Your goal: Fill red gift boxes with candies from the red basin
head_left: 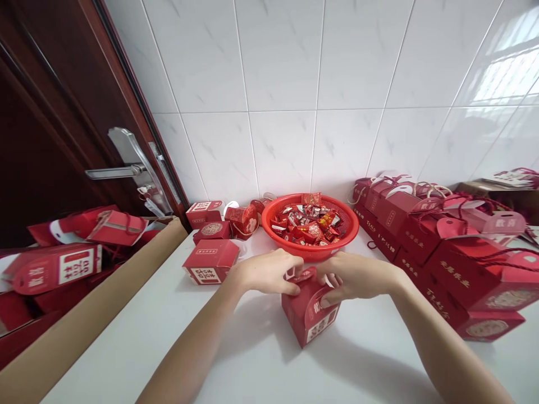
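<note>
A small red candy gift box (309,314) stands on the white table in front of me, with a pale printed label on its front. My left hand (273,272) grips the upper left of the box, thumb at its near edge. Across from it, my right hand (351,278) holds the upper right side, its thumb pressing on a flap. Their fingers hide part of the box's top. Just behind the hands sits a red plastic basket (351,216) of wrapped candies (309,227).
Stacked red gift boxes (421,241) line the table's right side. Several more boxes (210,258) lie left of the basket. A cardboard carton (138,269) full of red boxes stands at the left, before a dark door (54,106) with a metal handle (113,172). A tiled wall (282,140) rises behind.
</note>
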Demonstrator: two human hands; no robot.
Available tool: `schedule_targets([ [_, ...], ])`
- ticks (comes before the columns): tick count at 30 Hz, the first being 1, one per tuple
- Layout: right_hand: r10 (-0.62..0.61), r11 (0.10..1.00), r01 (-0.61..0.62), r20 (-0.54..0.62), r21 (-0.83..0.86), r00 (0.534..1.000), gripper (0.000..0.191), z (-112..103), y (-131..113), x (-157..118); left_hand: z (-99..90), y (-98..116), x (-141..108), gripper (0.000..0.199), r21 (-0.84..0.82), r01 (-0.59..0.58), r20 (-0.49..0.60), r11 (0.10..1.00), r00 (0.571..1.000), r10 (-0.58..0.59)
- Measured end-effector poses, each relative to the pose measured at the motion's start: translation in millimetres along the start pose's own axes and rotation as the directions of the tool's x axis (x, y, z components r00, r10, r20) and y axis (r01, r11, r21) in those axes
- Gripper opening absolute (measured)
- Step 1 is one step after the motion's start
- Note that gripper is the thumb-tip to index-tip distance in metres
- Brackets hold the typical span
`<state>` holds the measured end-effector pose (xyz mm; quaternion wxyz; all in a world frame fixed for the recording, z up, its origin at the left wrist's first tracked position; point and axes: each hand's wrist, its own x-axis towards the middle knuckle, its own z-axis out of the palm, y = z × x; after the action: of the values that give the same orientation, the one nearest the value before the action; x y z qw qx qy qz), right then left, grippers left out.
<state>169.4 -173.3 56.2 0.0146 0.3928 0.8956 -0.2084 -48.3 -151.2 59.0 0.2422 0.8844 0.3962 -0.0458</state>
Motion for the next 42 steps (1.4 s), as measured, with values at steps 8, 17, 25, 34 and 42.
schedule_targets([
  [8,0.284,0.957,-0.279,0.068,-0.076,0.956,0.044,9,0,12,-0.4,10,-6,0.017,-0.053,-0.026,0.107,0.998,0.994,0.031],
  [17,0.267,0.961,-0.267,-0.005,-0.079,0.964,0.036,13,-24,-4,10.7,8,7,0.034,-0.057,0.136,0.092,0.989,0.987,-0.130],
  [25,0.280,0.953,-0.280,-0.012,-0.112,0.960,0.063,23,-34,2,14.2,-4,20,0.041,-0.087,0.179,0.077,0.980,0.982,-0.173],
  [34,0.233,0.958,-0.226,0.023,-0.176,0.972,0.013,17,-34,-5,17.4,-13,27,0.048,-0.191,0.181,0.112,0.965,0.981,-0.161],
  [42,0.159,0.968,-0.164,-0.040,-0.191,0.986,0.009,23,-32,-2,19.4,-12,28,0.050,-0.182,0.187,0.096,0.965,0.981,-0.171],
])
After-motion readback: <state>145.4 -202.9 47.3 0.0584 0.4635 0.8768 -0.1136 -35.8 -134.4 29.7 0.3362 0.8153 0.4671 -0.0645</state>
